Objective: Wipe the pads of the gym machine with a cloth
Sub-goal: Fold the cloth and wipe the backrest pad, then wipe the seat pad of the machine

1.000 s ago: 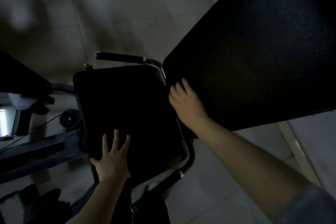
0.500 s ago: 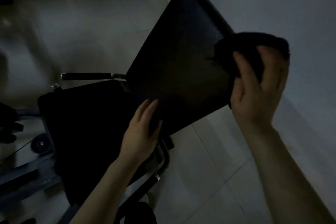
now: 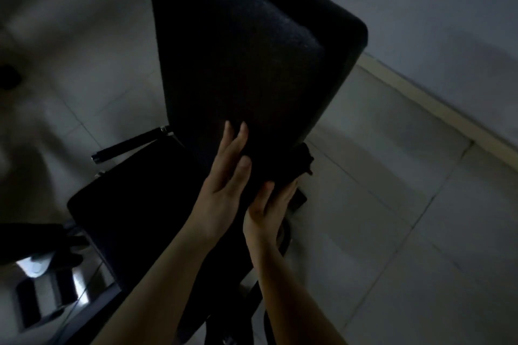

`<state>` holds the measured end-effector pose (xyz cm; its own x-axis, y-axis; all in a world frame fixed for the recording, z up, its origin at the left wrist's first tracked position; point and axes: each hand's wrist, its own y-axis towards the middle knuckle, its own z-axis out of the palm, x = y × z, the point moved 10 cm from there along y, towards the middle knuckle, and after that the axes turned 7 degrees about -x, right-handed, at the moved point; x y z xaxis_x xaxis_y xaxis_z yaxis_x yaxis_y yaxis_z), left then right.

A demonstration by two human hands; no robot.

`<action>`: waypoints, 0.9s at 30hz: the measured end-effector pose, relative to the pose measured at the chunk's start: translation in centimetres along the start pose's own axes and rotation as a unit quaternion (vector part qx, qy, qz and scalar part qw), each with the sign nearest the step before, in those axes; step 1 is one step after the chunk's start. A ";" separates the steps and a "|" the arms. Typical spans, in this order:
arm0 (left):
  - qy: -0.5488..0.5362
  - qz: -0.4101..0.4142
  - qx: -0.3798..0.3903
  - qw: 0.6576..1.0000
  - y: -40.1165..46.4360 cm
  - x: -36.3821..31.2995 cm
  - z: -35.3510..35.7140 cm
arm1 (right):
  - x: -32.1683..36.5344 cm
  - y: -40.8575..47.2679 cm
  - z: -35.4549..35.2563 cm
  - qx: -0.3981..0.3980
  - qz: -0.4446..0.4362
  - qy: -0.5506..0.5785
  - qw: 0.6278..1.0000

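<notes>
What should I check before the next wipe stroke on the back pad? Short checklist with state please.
1. Cloth in hand: ok. The right hand grips the dark cloth at the lower edge of the back pad.
2. Cloth on pad surface: cannot tell; black on black in dim light.
3. Pad steadied: ok. The left hand rests flat on the pad's lower face, fingers straight.
4. Stroke path upward: ok. Nothing lies on the pad face above the hands.
5. Left fingers out of the cloth's way: not ok; they sit right beside it.
6. Seat pad wiped: cannot tell.
</notes>
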<state>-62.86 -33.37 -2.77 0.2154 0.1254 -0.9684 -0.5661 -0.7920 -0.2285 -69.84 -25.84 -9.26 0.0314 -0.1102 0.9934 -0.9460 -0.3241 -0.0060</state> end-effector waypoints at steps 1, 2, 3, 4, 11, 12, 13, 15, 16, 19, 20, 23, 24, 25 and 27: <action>0.008 0.003 0.002 1.000 0.0 0.0 0.1 | -0.7 -0.3 0.1 0.007 0.036 0.019 0.999; 0.015 0.007 0.002 1.000 0.0 -0.1 0.2 | -1.8 -0.3 0.0 0.007 0.088 0.034 0.996; 0.023 0.010 0.000 1.000 0.0 -0.2 0.2 | -2.7 -0.3 -0.1 -0.001 0.149 0.046 0.988; 0.029 0.010 -0.002 1.000 0.0 -0.3 0.2 | -3.5 0.0 -0.3 -0.015 0.201 0.055 0.978; 0.059 0.015 -0.006 0.998 0.1 -1.3 -0.4 | 6.8 6.0 -2.6 -0.140 0.182 0.182 0.956; 0.058 0.013 -0.002 0.998 0.2 -1.3 -0.6 | 8.6 6.6 -3.2 -0.156 0.157 0.215 0.951; 0.060 0.012 0.005 0.998 0.3 -1.3 -0.7 | 9.6 7.1 -3.7 -0.170 0.135 0.243 0.945; 0.073 0.017 0.019 0.997 0.4 -1.2 -0.9 | 10.8 6.9 -4.1 -0.172 0.091 0.265 0.945; 0.073 0.019 0.027 0.997 0.5 -1.0 -1.1 | 11.0 6.3 -3.9 -0.169 0.074 0.249 0.951; 0.115 0.055 0.044 0.991 0.4 -0.7 -1.3 | 4.0 3.5 -1.6 -0.139 0.118 0.150 0.972; 0.152 0.071 0.046 0.985 0.3 -0.7 -1.2 | 0.9 2.3 -1.1 -0.140 0.159 0.120 0.970; 0.213 0.119 0.042 0.969 0.5 -0.6 -1.4 | -7.7 -0.8 0.1 -0.126 0.293 0.065 0.946; 0.208 0.118 0.029 0.971 0.6 0.1 -1.7 | -9.5 -1.5 0.3 -0.111 0.337 0.048 0.934; 0.188 0.094 0.005 0.978 0.5 1.4 -2.5 | -11.0 -2.3 0.1 -0.105 0.374 0.043 0.921; 0.110 -0.014 -0.086 0.990 -0.8 6.4 -5.5 | -13.0 -3.6 -0.3 -0.089 0.422 0.045 0.901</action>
<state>-56.65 -35.25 -8.21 0.4077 0.0304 -0.9126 -0.4171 -0.8829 -0.2157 -66.90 -22.94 -22.08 -0.7421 -0.1669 0.6491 -0.6579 -0.0040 -0.7531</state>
